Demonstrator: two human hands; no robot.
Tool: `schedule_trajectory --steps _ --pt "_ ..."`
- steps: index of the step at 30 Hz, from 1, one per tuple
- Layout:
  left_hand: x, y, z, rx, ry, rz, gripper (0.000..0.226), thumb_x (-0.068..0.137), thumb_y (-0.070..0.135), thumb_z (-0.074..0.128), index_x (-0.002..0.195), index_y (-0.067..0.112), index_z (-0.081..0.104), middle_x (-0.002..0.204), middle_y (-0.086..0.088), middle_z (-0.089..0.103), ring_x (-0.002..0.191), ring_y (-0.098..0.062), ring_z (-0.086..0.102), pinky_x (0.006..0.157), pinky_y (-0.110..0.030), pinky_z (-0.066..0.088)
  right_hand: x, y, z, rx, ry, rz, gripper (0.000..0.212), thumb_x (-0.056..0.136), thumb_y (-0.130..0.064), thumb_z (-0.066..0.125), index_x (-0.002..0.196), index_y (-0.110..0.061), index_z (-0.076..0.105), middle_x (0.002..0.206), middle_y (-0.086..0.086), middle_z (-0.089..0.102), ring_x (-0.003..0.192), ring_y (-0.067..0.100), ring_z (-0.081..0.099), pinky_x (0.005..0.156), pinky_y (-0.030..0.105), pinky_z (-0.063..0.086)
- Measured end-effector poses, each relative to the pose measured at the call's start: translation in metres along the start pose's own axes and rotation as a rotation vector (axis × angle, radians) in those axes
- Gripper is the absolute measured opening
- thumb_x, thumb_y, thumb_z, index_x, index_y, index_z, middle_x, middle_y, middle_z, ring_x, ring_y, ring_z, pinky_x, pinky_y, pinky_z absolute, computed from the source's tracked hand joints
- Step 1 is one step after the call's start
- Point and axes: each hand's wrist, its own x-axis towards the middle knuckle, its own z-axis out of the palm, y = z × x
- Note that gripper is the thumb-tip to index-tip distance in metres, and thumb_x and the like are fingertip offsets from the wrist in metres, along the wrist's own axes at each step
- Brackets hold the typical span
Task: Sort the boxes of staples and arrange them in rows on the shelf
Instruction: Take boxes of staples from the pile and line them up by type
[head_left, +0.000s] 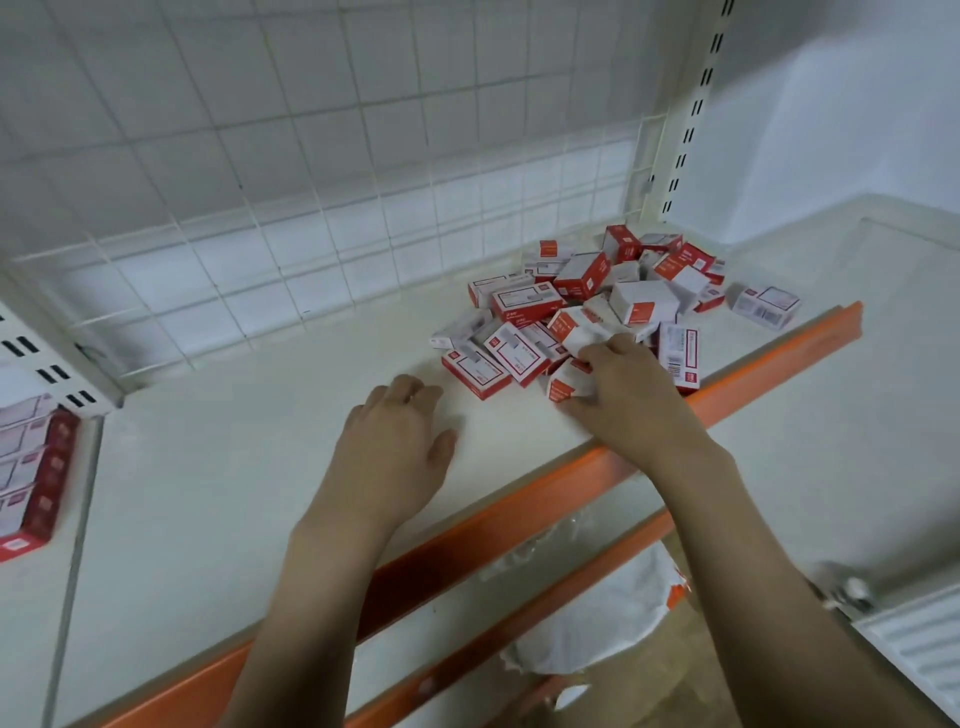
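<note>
A loose heap of several red-and-white staple boxes (587, 296) lies at the right end of the white shelf (218, 467). My right hand (623, 384) is at the near edge of the heap, its fingers curled round two small boxes (569, 382), one above the other. Beside it my left hand (400, 436) hovers just above the bare shelf, left of the heap, fingers relaxed and holding nothing. One box (766, 306) lies apart at the heap's right.
A stack of staple boxes (31, 467) stands on the neighbouring shelf at the far left. A wire grid back panel (311, 182) closes the shelf's rear. An orange rail (519, 514) edges the front. Below, a white bag (597, 618) lies on a lower shelf.
</note>
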Motion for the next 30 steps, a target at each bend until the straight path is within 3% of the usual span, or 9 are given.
schedule_trajectory --steps 10,17,19,21,24,30 --pt "0.072 0.003 -0.011 -0.041 -0.012 0.011 0.045 0.094 0.032 0.048 0.130 0.005 0.047 0.125 -0.013 0.048 0.116 -0.030 0.046 0.095 -0.037 0.040 -0.011 0.000 -0.004 0.050 0.068 -0.154 0.052 0.087 -0.031 0.060 0.132 -0.013 0.044 0.126 0.006 0.041 0.122 0.022 0.034 0.104 0.030 0.029" --pt "0.119 0.009 -0.013 0.024 -0.137 -0.061 0.045 0.095 0.039 0.045 0.122 0.003 0.053 0.122 -0.012 0.052 0.109 -0.026 0.051 0.080 -0.031 0.041 -0.017 0.001 -0.010 0.065 0.113 -0.237 0.051 0.088 -0.029 0.059 0.133 -0.014 0.041 0.130 0.004 0.041 0.122 0.020 0.034 0.103 0.029 0.029" --pt "0.127 0.008 -0.012 0.039 -0.192 -0.104 0.043 0.096 0.038 0.045 0.115 0.001 0.057 0.115 -0.012 0.059 0.097 -0.024 0.055 0.073 -0.029 0.041 -0.017 0.002 -0.010 0.060 0.111 -0.246 0.051 0.089 -0.029 0.059 0.133 -0.014 0.041 0.131 0.003 0.041 0.122 0.019 0.034 0.103 0.029 0.030" --pt "0.133 0.005 -0.007 0.024 -0.250 -0.151 0.038 0.096 0.039 0.044 0.095 0.005 0.062 0.097 -0.007 0.063 0.079 -0.018 0.055 0.065 -0.026 0.041 -0.017 0.002 -0.009 0.070 0.114 -0.248 0.051 0.088 -0.029 0.059 0.133 -0.014 0.040 0.132 0.003 0.041 0.122 0.018 0.034 0.102 0.028 0.030" --pt "0.138 0.003 -0.001 0.005 -0.248 -0.183 0.038 0.095 0.041 0.043 0.068 0.014 0.050 0.072 0.001 0.055 0.063 -0.011 0.048 0.053 -0.023 0.035 -0.016 0.004 -0.009 0.088 0.118 -0.248 0.051 0.088 -0.029 0.059 0.133 -0.015 0.041 0.131 0.002 0.041 0.122 0.018 0.034 0.102 0.028 0.030" --pt "0.133 0.003 -0.001 -0.012 -0.212 -0.121 0.036 0.097 0.031 0.044 0.068 0.009 0.046 0.077 -0.005 0.054 0.067 -0.016 0.049 0.052 -0.021 0.034 -0.017 0.005 -0.005 0.104 0.158 -0.259 0.049 0.086 -0.027 0.062 0.130 -0.015 0.044 0.128 0.004 0.044 0.121 0.020 0.035 0.100 0.028 0.029"
